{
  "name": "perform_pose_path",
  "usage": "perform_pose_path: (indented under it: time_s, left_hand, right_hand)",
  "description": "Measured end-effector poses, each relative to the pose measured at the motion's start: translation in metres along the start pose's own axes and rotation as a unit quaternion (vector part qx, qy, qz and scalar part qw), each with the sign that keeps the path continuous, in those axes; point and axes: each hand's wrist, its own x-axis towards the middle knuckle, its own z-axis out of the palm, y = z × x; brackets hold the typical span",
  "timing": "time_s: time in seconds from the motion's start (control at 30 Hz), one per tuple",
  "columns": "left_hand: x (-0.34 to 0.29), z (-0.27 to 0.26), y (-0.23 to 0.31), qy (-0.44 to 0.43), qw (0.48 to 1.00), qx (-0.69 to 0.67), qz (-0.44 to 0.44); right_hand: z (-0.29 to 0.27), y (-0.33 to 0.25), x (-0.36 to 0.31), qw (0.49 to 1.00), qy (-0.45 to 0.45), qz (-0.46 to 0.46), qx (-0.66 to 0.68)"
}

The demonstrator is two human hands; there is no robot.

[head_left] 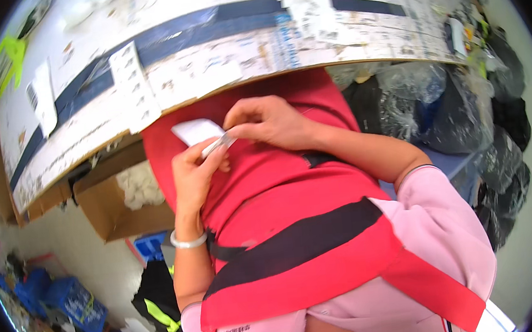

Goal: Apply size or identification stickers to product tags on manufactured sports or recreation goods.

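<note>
— Peeling, by the look of it: the left hand [194,172] pinches a small white label sheet [198,132] from below, held against the red apron [293,182] just under the counter [163,80] edge.

— And the right hand [268,123]?

— Fingertips pressed together at the sheet's right edge, nipping a corner. My guess: the next move needs a steady left grip and a slow pull, so nothing tears.

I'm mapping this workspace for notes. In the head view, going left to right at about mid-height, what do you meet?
Open cardboard box holding white stuff → left hand → small white slip pinched by both hands → right hand → dark plastic-wrapped bundles.
</note>
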Motion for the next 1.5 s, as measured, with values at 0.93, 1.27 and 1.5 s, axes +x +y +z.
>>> perform_pose_path:
  time_s: [0.93, 1.27, 1.5]
  left_hand:
    - [0.006, -0.004, -0.013, -0.023, 0.998, -0.051, -0.028]
    - [0.007, -0.005, -0.011, -0.038, 0.997, -0.060, -0.031]
    - [0.008, -0.005, -0.009, -0.039, 0.998, -0.038, -0.034]
  right_hand:
    - [-0.047, -0.044, 0.043, 0.990, 0.061, 0.003, -0.130]
    - [-0.044, -0.042, 0.069, 0.987, 0.040, 0.018, -0.153]
    - [-0.043, -0.041, 0.070, 0.985, 0.049, 0.019, -0.166]
